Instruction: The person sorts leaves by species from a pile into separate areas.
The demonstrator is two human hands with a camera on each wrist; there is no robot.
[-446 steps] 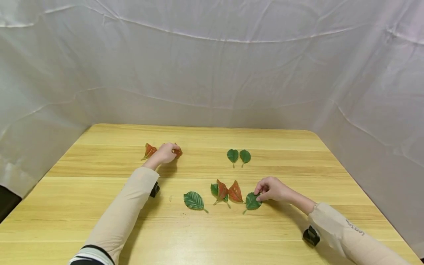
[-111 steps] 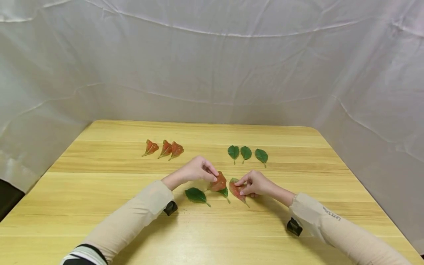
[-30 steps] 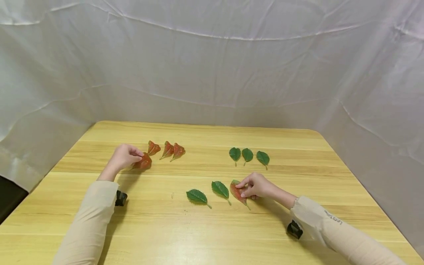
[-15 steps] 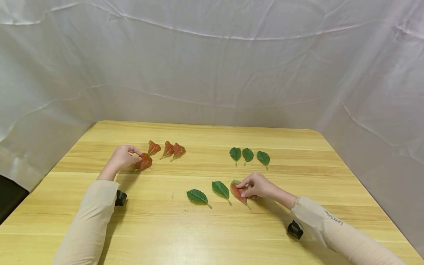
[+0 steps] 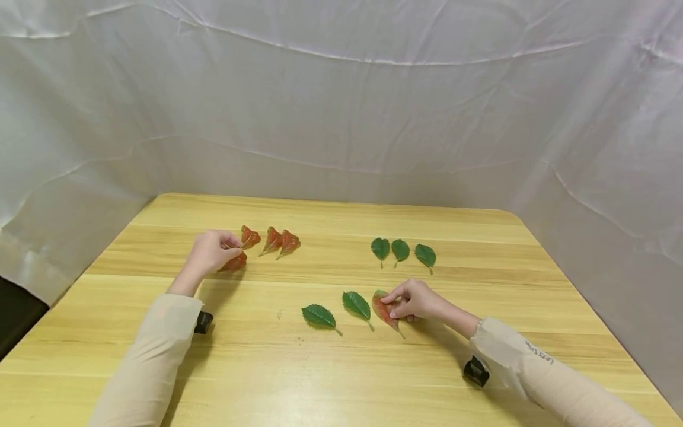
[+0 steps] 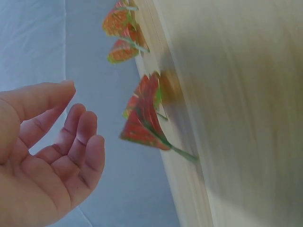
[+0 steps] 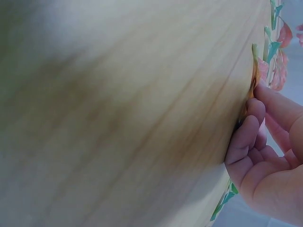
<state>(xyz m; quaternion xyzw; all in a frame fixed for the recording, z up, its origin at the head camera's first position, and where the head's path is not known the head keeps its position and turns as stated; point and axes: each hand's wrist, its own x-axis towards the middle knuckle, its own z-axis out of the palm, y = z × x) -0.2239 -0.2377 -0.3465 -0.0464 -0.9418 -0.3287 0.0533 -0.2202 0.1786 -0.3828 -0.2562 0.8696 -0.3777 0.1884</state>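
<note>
My left hand (image 5: 213, 252) hovers at the back left over a red leaf (image 5: 235, 262). In the left wrist view, the fingers are loosely bent and stand apart from that red leaf (image 6: 147, 125), with nothing between them. My right hand (image 5: 418, 300) pinches a red leaf with a green tip (image 5: 383, 308) against the table, thumb and index finger on its edge. Left of it lie two green leaves, one nearer (image 5: 356, 303) and one farther left (image 5: 318, 315). In the right wrist view, the fingers (image 7: 255, 111) hide most of the pinched leaf.
Red leaves lie at the back left, one alone (image 5: 249, 236) and an overlapping pair (image 5: 281, 241). Three green leaves (image 5: 400, 249) form a row at the back right. A pale cloth (image 5: 341, 107) hangs behind the wooden table (image 5: 320, 385).
The left hand carried a red leaf from the middle to the back left and has now released it. Earlier, a third green leaf joined the back row. The right hand keeps its pinch.
</note>
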